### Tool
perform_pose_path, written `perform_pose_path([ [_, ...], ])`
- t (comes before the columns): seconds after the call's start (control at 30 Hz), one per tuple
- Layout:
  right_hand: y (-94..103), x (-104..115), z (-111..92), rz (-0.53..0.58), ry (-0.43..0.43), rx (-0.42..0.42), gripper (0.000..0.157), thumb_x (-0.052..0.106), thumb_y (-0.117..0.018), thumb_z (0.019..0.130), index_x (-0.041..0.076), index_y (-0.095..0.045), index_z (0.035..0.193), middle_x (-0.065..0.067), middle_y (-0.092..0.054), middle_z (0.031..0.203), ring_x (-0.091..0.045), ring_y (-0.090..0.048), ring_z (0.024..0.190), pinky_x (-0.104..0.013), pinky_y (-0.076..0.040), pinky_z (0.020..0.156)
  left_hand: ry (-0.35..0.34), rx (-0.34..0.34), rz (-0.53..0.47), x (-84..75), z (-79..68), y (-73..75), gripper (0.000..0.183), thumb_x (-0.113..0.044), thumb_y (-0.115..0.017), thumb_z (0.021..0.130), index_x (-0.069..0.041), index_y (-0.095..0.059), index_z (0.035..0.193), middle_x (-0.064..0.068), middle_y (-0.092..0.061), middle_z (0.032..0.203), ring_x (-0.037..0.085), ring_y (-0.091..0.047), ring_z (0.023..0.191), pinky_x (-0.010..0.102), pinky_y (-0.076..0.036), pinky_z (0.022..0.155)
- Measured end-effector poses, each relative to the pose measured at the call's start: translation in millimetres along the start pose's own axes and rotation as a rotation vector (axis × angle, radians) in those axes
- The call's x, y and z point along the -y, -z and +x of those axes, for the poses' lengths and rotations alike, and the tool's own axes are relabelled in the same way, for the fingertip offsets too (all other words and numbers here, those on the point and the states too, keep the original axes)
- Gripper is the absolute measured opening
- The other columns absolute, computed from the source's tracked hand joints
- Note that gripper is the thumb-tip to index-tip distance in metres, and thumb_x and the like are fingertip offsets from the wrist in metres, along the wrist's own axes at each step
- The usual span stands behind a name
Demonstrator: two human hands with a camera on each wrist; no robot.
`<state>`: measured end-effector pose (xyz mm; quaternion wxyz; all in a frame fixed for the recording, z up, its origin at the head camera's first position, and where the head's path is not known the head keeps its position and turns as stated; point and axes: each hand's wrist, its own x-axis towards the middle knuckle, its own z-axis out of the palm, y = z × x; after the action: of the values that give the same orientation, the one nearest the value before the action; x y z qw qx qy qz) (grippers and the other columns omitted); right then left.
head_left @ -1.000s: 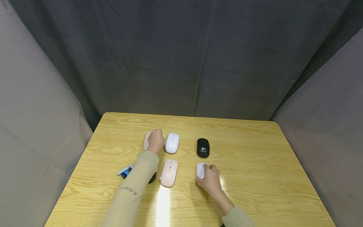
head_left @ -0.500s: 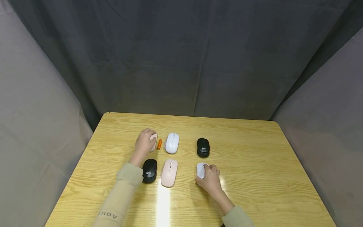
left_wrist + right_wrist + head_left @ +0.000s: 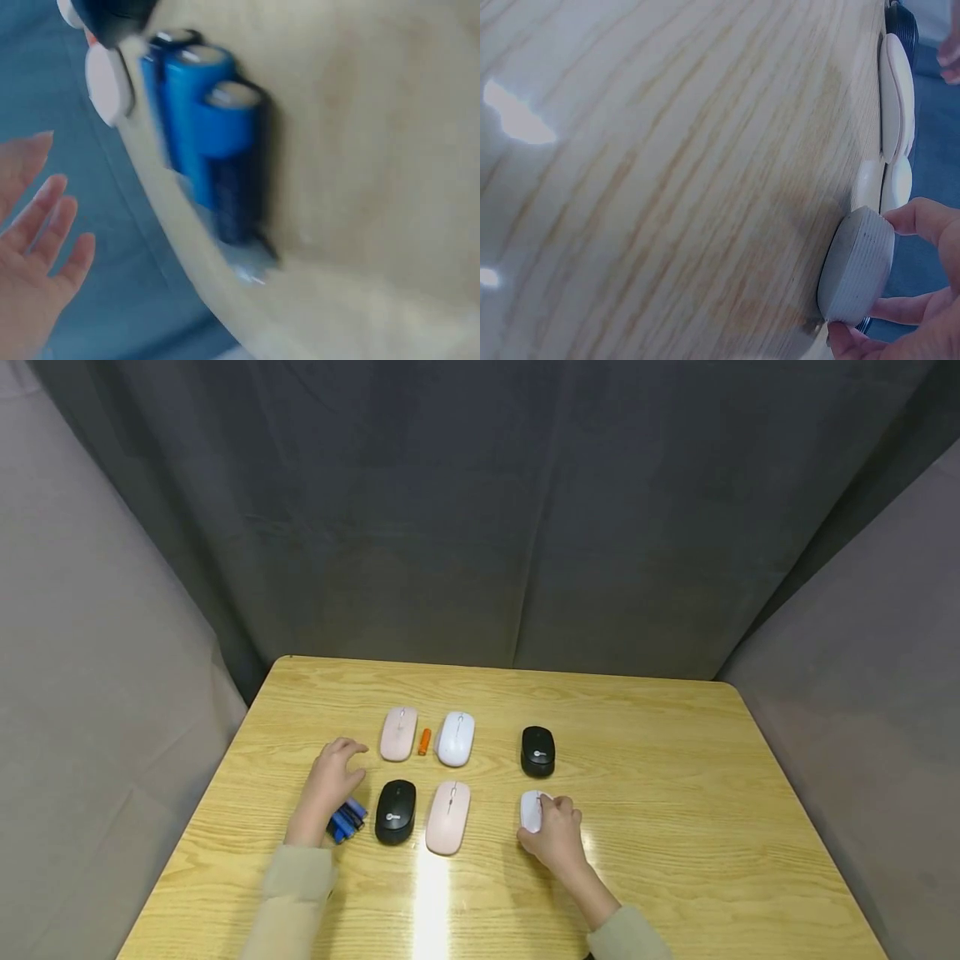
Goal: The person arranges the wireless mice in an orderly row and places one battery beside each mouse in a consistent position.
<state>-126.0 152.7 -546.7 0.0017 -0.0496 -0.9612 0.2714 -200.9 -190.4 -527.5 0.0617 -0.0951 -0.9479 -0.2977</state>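
The right grip (image 3: pixel 557 833) grasps a white mouse (image 3: pixel 530 810) on the wooden worktop (image 3: pixel 675 793), which sits at its fingertips, left of the palm; a black mouse (image 3: pixel 537 750) lies just beyond. The left grip (image 3: pixel 332 778) is loose, its fingers apart. Blue batteries (image 3: pixel 349 821) lie just beside its wrist, and a pink mouse (image 3: pixel 398 733) lies near its fingertips.
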Motion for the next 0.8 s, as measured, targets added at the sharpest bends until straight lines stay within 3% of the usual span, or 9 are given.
perform_pose_path([
  [0.2,0.2,0,0,-0.009,0.004,0.003,0.066,0.017,-0.072,0.066,-0.013,-0.05,0.121,-0.032,-0.046,0.11,-0.04,-0.045,0.09,-0.042,-0.048,0.066,-0.009,0.123,-0.038,21.7,-13.6,-3.3,0.03,0.002,-0.065,0.076,0.003,-0.063,0.106,0.019,-0.058,0.109,0.038,-0.053,0.104,0.051,-0.041,0.089],
  [0.43,-0.1,-1,0,-0.008,0.016,-0.004,0.066,0.017,-0.072,0.066,-0.014,-0.05,0.12,-0.032,-0.046,0.109,-0.04,-0.045,0.09,-0.042,-0.048,0.066,-0.008,0.256,-0.081,30.0,-24.0,-8.7,0.03,0.004,-0.066,0.073,0.002,-0.065,0.103,0.013,-0.061,0.103,0.028,-0.057,0.096,0.045,-0.044,0.087],
  [0.6,-0.4,-1,0,-0.007,0.014,-0.003,0.066,0.017,-0.072,0.066,-0.014,-0.05,0.12,-0.032,-0.046,0.109,-0.04,-0.045,0.09,-0.042,-0.048,0.066,0.023,0.284,-0.101,28.5,-26.1,-10.2,0.026,0.003,-0.066,0.074,0.0,-0.067,0.1,0.009,-0.062,0.101,0.023,-0.057,0.09,0.042,-0.046,0.083],
  [0.8,-0.2,0,0,-0.014,0.013,-0.002,0.066,0.018,-0.073,0.066,-0.013,-0.05,0.12,-0.032,-0.047,0.109,-0.04,-0.045,0.089,-0.042,-0.047,0.066,-0.033,0.275,-0.079,26.5,-25.5,-13.2,0.023,0.005,-0.065,0.072,-0.001,-0.069,0.094,0.006,-0.061,0.092,0.02,-0.057,0.083,0.038,-0.047,0.078],
])
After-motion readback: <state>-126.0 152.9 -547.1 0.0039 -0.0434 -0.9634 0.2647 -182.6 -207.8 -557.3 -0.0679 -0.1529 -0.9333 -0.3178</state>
